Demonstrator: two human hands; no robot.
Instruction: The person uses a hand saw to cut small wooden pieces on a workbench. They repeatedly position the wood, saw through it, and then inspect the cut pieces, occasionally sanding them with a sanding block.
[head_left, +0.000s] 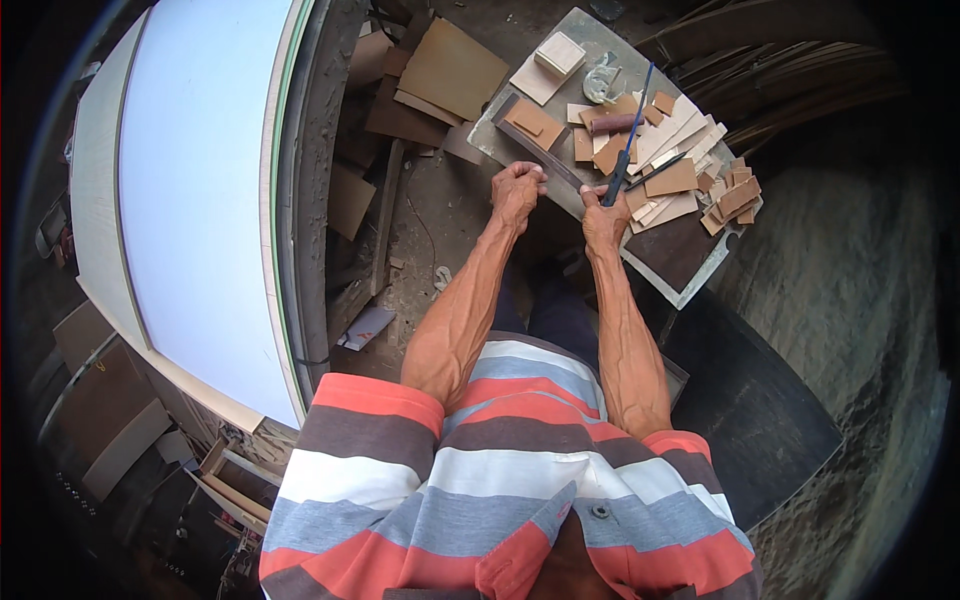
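Note:
My right hand [605, 220] is wrapped round the black handle of a long, thin tool [619, 170] with a blue shaft slanting up and away; its exact kind is unclear. The thumb lies near the close end of a dark narrow strip [548, 152]. To the left, my left hand [518, 192] is closed in a pinch at the table's near-left edge, and what its fingers hold, if anything, is hidden. Ahead of both hands, a small brown wood block [537, 117] rests on a larger brown piece beside the strip.
Thin wood pieces [672, 140] lie heaped at the table's right, with a dark red cylinder [615, 123] among them. A clear plastic item [603, 80] and a pale block [559, 54] stand farther back. A large white panel [205, 180] rises at left; boards [450, 68] litter the floor.

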